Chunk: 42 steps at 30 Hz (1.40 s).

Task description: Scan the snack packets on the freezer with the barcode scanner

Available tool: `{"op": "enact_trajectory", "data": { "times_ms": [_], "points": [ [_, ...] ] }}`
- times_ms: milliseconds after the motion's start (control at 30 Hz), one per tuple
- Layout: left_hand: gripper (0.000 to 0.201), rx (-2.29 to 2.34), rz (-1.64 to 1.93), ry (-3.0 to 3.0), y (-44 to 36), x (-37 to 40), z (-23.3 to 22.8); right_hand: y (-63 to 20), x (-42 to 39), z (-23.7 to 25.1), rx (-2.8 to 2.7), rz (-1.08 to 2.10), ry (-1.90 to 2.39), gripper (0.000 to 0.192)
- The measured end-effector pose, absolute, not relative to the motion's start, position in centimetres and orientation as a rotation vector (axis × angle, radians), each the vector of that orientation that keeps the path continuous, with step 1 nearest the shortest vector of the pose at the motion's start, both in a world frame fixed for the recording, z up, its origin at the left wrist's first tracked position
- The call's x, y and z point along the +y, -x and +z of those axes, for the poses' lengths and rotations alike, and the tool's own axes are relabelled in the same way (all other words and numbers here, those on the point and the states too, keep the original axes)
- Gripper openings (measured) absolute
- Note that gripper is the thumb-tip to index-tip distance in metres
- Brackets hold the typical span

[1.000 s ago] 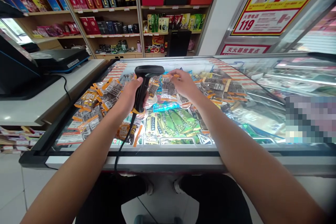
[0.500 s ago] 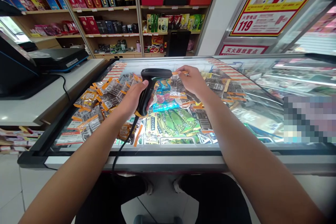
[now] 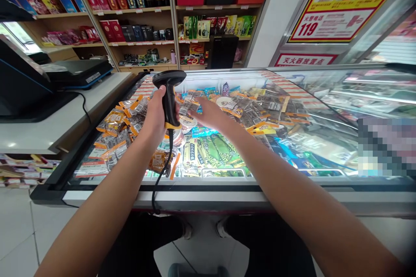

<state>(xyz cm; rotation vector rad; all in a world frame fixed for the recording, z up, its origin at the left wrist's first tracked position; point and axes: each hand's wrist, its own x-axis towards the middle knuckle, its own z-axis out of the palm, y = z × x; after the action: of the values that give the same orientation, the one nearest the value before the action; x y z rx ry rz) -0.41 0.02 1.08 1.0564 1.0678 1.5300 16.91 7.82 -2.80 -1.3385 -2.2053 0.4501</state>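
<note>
Head view: L hand is wrapped tight round the grip of a black barcode scanner, head up at 12 o'clock, its cable dropping to 6 o'clock over the front rim of the display case. R hand sits just at 3 o'clock of the scanner, fingers pinched on a small clear snack packet held right beside the scanner grip; packet and scanner look near-touching, can't tell if they meet.

Both hands hover over the glass top. Under the glass: orange-edged packets at 9 o'clock of the L hand, green pea packs at 6 o'clock of the R hand, dark packets at 3 o'clock.

Edges: case front rim runs w/ both forearms crossing it. White counter butts the case's left side at 9 o'clock, w/ a black till unit on it. Open glass stretches to 3 o'clock, well apart from the hands. Shelves stand at 12 o'clock, beyond the far edge. Floor tiles at 7 o'clock.
</note>
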Motion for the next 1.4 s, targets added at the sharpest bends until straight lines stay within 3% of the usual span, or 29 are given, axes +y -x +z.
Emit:
{"op": "enact_trajectory", "data": {
  "times_ms": [100,333,567,1000,1200,1400],
  "points": [
    [0.050,1.073,1.503,-1.049,0.2,0.1,1.1,-14.9,8.4,-4.1,-2.233,0.461,1.404,0.074],
    [0.050,1.085,1.470,-1.054,-0.1,0.1,1.1,-16.3,10.2,-4.6,-2.128,0.550,1.413,0.076],
    [0.044,1.102,1.358,-1.217,-0.2,-0.1,0.5,-18.2,10.4,-3.6,-1.802,0.785,1.165,0.042],
    [0.036,1.167,1.195,-1.330,-1.3,-0.4,-0.6,-20.3,11.5,-3.1,-1.811,0.585,1.144,0.033],
    [0.040,1.182,1.199,-1.267,-1.0,0.0,-0.9,-20.5,11.1,-2.7,-1.816,0.590,1.264,0.038],
    [0.041,1.151,1.268,-1.200,-0.7,0.4,-0.6,-23.3,11.3,-1.3,-1.821,0.390,1.638,0.024]
  ]
}}
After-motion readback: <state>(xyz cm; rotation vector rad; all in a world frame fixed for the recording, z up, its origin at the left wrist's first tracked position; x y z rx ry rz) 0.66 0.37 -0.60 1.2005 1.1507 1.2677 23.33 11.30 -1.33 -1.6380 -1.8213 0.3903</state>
